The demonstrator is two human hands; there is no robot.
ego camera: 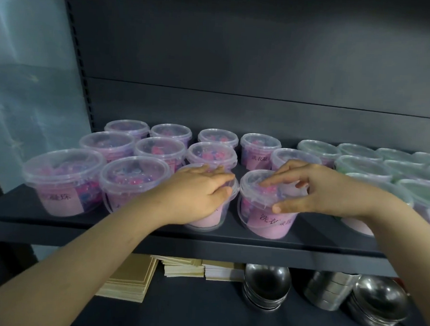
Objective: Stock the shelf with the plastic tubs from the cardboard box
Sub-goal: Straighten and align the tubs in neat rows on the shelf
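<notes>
- Nearest the camera, two bare forearms rise from the lower left and the right edge of the frame toward the dark metal shelf (106,228) that crosses the middle.
- Below it, in the lower part of the frame, a lower board holds stacks of tan paper cards (130,280) and nested steel bowls (266,286); these look to have no part in the job.
- The left hand (197,194) lies palm-down over the clear plastic tub with pink filling (206,221) at the shelf's front edge, just left of centre. Its fingers lie close together across the lid and curl over the far rim, thumb on the near side, so the hand clasps the tub from above, probably to seat it in line.
- The right hand (314,190) arches over the neighbouring pink-labelled clear tub (266,215), just right of centre. Its fingers are spread: the thumb presses the near rim, the forefinger rests on the lid, the others lift clear. It looks like a light steadying touch, not a full clasp.
- Both tubs stand upright, apart from each other, extending the front row.
- Behind them, rows of matching pink tubs (110,145) run toward the shelf's back panel.
- At the right, green-filled tubs (363,167) form their own block.
- No cardboard box is in view.
</notes>
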